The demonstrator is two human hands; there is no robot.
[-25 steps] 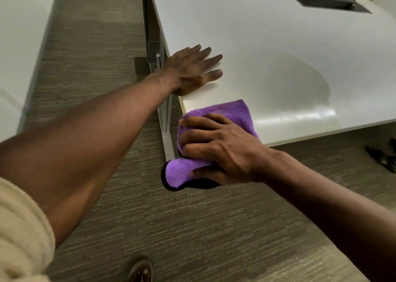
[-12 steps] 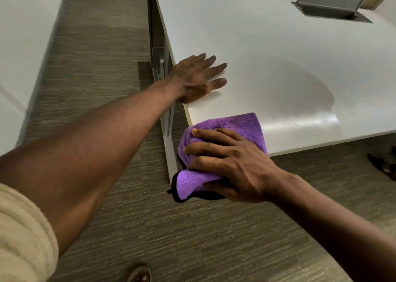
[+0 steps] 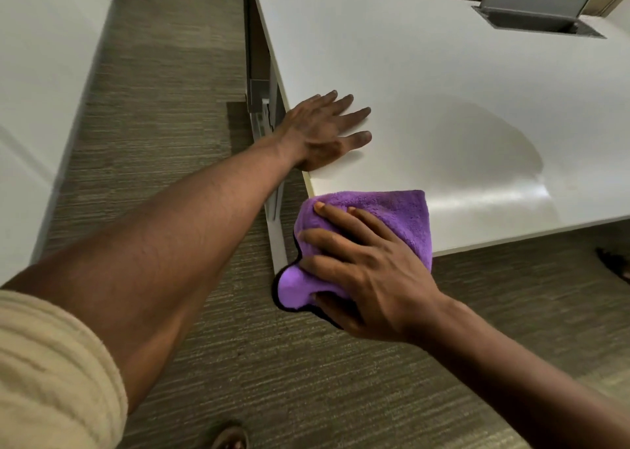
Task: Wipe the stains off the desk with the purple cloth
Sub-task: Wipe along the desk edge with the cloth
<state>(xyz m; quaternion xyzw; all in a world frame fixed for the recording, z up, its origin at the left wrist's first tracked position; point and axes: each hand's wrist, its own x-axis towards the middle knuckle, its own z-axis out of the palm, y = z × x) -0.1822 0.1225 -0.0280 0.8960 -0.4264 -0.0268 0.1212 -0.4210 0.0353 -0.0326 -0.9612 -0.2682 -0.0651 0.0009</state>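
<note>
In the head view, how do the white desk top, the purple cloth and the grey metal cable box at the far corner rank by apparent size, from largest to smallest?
1. White desk top, by far the largest.
2. Purple cloth.
3. Grey metal cable box; it looks close to the cloth, and being farther from the camera makes this order unsure.

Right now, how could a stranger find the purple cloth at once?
Look at the white desk, at its near left corner. The purple cloth hangs over that corner under the right hand; it is the only coloured thing there, with a black edge.
</note>
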